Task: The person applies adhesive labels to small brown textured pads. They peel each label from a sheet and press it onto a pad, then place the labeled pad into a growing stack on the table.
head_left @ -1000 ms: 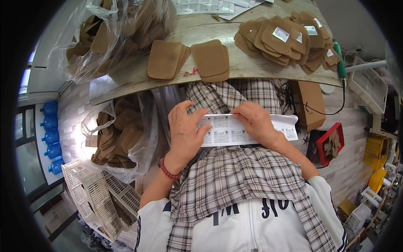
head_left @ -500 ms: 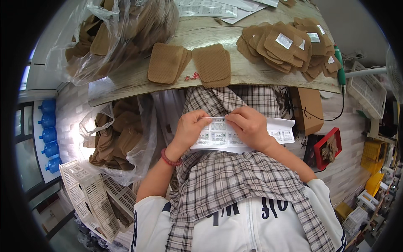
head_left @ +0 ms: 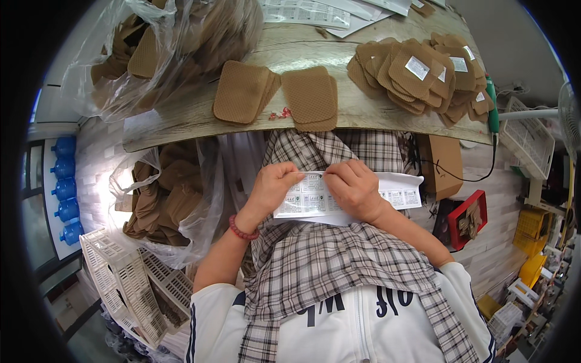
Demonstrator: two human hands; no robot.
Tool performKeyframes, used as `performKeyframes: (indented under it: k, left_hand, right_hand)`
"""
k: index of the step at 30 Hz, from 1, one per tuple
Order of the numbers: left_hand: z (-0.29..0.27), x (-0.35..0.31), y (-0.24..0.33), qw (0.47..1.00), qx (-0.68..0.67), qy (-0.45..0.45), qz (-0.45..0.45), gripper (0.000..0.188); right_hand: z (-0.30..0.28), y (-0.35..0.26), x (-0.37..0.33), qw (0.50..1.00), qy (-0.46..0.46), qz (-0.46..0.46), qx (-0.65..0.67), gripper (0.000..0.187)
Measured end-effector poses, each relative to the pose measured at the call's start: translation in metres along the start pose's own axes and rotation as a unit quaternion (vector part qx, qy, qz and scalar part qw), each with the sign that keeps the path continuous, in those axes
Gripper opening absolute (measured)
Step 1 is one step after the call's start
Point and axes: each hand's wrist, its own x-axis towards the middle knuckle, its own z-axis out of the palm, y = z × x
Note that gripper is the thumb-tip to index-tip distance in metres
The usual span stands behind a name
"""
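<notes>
Over my lap, a white sheet of printed labels (head_left: 302, 204) is held level between both hands. My left hand (head_left: 275, 186) pinches its upper edge near the left end. Close by, my right hand (head_left: 354, 189) is closed on the same edge, its fingers bent over the sheet and covering part of it. The sheet's right end sticks out beyond my right wrist. On the table ahead lie two small stacks of tan textured pads, the left stack (head_left: 242, 94) fanned and the right stack (head_left: 310, 97) near the edge.
A heap of tan pads (head_left: 402, 72), several with white labels, lies at the table's right. More label sheets (head_left: 305, 12) rest at the back. A clear bag of pads (head_left: 200, 42) stands at left, another bag (head_left: 172, 199) below. A green-handled tool (head_left: 491, 103) hangs at the right edge.
The view has shifted slightly. My right hand's fingers have curled down more over the sheet's upper edge; the left hand keeps its pinch.
</notes>
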Motion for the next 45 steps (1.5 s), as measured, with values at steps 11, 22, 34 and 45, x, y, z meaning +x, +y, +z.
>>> performKeyframes:
  k: [11,22,34,45]
  left_hand:
    - [-0.007,0.005,-0.009,0.992,-0.103,-0.051,-0.048,0.019]
    - [-0.017,0.009,0.007,0.999,0.034,-0.016,-0.020,0.014]
    - [0.001,0.039,0.054,0.849,0.427,0.148,0.272,0.048]
    - [-0.003,0.056,0.047,0.862,0.416,0.116,0.265,0.045]
  right_hand:
    - [0.002,-0.001,0.000,0.991,-0.009,-0.001,0.135,0.023]
    - [-0.005,0.006,-0.012,0.928,-0.012,0.137,0.346,0.016]
    - [0.019,0.116,0.084,0.921,-0.069,0.284,0.258,0.010]
    - [0.046,0.137,0.113,0.943,-0.128,0.220,0.214,0.011]
